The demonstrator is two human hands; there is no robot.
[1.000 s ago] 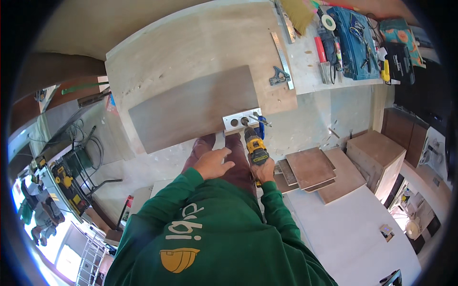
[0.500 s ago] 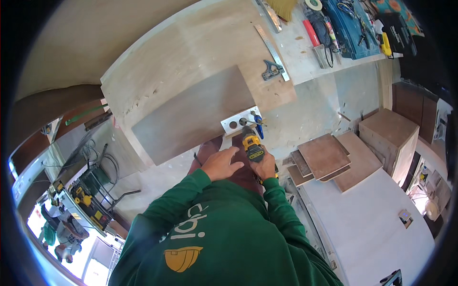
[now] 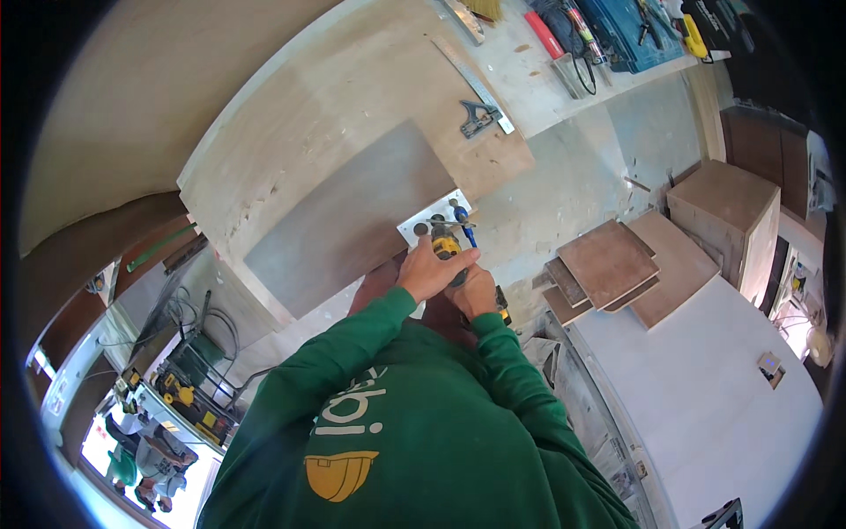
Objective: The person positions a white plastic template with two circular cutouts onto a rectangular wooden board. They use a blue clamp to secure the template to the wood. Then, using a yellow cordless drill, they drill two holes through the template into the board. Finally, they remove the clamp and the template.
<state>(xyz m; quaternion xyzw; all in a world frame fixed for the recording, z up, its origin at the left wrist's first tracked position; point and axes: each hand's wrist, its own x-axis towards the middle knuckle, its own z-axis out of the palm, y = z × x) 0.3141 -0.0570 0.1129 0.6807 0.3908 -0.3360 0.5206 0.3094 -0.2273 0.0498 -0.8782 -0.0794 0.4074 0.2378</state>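
A yellow-black drill points into a silver metal plate with round holes, at the right front corner of a brown-grey board. A blue clamp is fixed on the plate. My left hand has closed over the drill's front body, thumb extended across it; part of the drill is hidden beneath. Just to its right, my right hand grips the drill's handle. The board lies on a larger pale wooden sheet, above my legs.
A combination square lies at the sheet's right. Beyond are a red tube and blue toolcase. Stacked square boards, a wooden box and white panel are at right; cables and power tools at left.
My left hand has moved up and right from beside the drill onto its front. The view has shifted and turned, so the sheet and tools appear higher and more tilted.
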